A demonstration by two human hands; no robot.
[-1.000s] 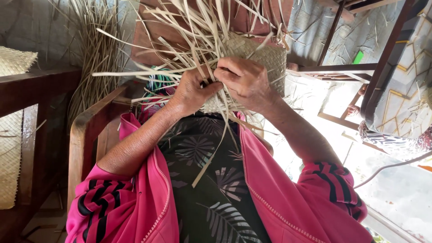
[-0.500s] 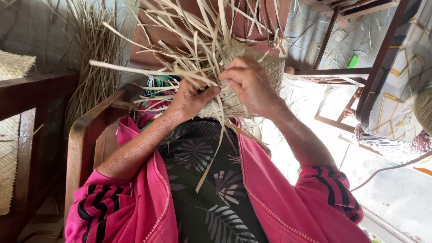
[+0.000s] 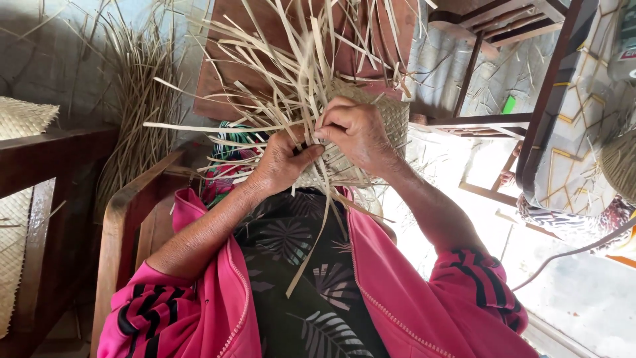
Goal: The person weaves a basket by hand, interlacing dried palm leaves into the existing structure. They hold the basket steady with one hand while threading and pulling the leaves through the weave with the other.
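Both my hands work at a half-woven piece of pale dried leaf strips (image 3: pixel 392 118), held up in front of my chest. My left hand (image 3: pixel 279 164) pinches strips at the lower left edge of the weave. Just above it, my right hand (image 3: pixel 358 132) is closed on strips, its fingertips meeting those of the left. Many loose strip ends (image 3: pixel 291 73) fan up and out to the left from the weave. One long strip (image 3: pixel 311 245) hangs down over my dark leaf-print shirt. My sleeves are pink with black stripes.
A wooden chair arm (image 3: pixel 126 205) runs along my left side. A finished woven mat (image 3: pixel 25 118) lies on wood at far left, with a bundle of loose strips (image 3: pixel 142 99) behind. On the right are wooden chair frames (image 3: pixel 490 120), patterned cloth (image 3: pixel 573 159) and a cable (image 3: pixel 570 252).
Both hands have sunk a little with the weave, and the fan of loose strips has shifted. The right fingers have closed in toward the left fingertips.
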